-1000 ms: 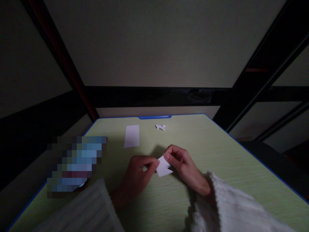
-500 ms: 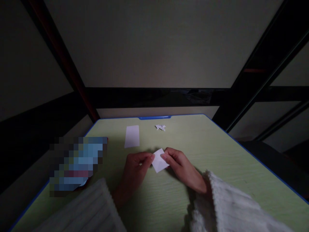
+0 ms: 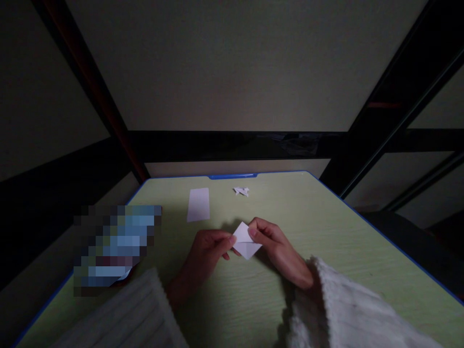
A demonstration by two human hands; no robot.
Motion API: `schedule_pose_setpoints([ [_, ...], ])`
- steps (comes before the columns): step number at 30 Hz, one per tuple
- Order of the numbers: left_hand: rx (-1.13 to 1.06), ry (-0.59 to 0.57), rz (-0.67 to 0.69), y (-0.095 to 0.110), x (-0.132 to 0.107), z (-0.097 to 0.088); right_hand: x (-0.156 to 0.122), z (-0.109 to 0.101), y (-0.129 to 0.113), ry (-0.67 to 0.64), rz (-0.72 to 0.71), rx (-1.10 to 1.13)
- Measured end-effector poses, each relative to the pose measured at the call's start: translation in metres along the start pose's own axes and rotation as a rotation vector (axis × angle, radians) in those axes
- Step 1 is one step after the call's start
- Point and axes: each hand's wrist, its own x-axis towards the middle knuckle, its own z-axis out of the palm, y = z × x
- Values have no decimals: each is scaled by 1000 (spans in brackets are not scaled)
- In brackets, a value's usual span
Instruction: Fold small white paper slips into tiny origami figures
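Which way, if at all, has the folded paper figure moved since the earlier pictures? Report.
No: against the blue strip beyond it, the folded paper figure has not visibly shifted.

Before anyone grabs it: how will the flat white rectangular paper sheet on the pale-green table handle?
The flat white rectangular paper sheet looks thin and single, so it's probably light and floppy if lifted by one corner. Lying flat on the pale-green wood-grain table, it offers little edge to pinch; a sideways push would likely slide it, not tip it.
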Motion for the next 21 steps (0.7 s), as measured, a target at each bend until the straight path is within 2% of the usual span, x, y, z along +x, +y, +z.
schedule_pose_setpoints([
  [2, -5, -81, -18, 0, 0, 1, 1, -1, 1, -50, 19, 43],
  [6, -10, -159, -31, -2, 1, 2, 0, -3, 2, -241, 52, -46],
  [9, -10, -255, -16, -4, 0, 1, -1, -3, 1, -334, 58, -64],
  [12, -36, -305, 4, -5, -2, 0, -2, -3, 0, -371, 72, 4],
  [21, -152, -344, 12, -2, -3, -1, -3, -5, 8, -385, 132, 237],
])
